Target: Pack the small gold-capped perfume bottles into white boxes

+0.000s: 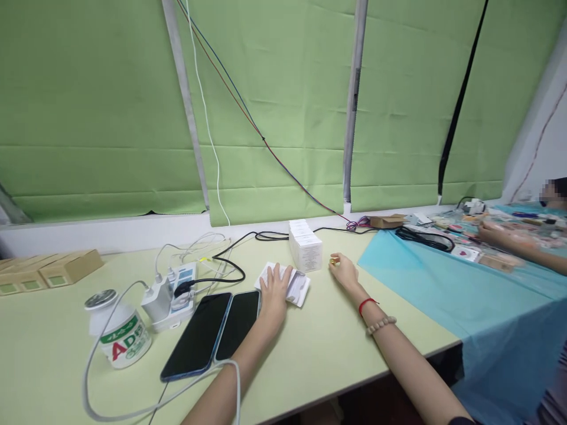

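Observation:
My left hand (274,295) lies over a small white carton (297,289), fingers stretched and spread across it. The carton rests on the table with one end showing open flaps; part of it is hidden under the hand. Just right of a row of upright white boxes (306,248), my right hand (344,273) has its fingers curled together. A small gold-coloured thing (332,261) shows at those fingertips, too small to name. Two dark-screened phones lie side by side by my left wrist, the larger phone (199,333) outside and the smaller phone (239,321) nearer the hand.
On the left stand a white bottle (119,330), a power strip (175,295) with plugs and cables, and brown boxes (66,268). A white cable (133,418) loops over my left forearm. Blue sheeting (411,283) covers the right side, where another person's arm (522,248) reaches over small items.

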